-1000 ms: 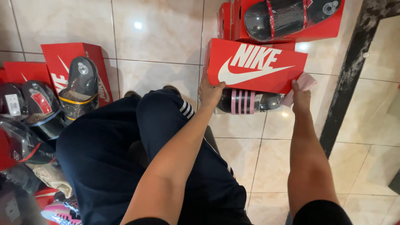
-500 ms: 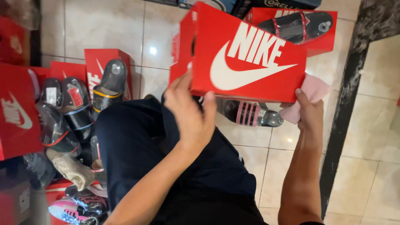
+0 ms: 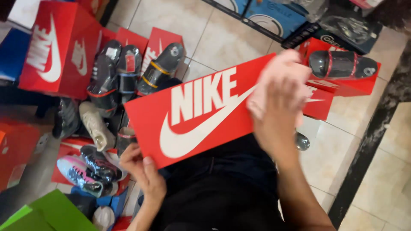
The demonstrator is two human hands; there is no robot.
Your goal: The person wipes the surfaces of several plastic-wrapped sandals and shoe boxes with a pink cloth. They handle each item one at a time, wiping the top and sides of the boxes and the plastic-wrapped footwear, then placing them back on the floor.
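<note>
My left hand [image 3: 143,171] grips the red shoebox lid [image 3: 201,113] at seven o'clock; my right hand [image 3: 278,115] presses a pink cloth [image 3: 278,70] at two o'clock. Best to wipe steadily, lid braced.

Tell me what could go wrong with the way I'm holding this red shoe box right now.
The left hand grips only the lower corner of the red shoe box, so the tilted box could slip or swing down. The right hand presses a pink cloth against the box's far end; the cloth might slide and loosen that hold. Wrapped shoes lie crowded on the floor just below, so a dropped box would likely land on them.
</note>
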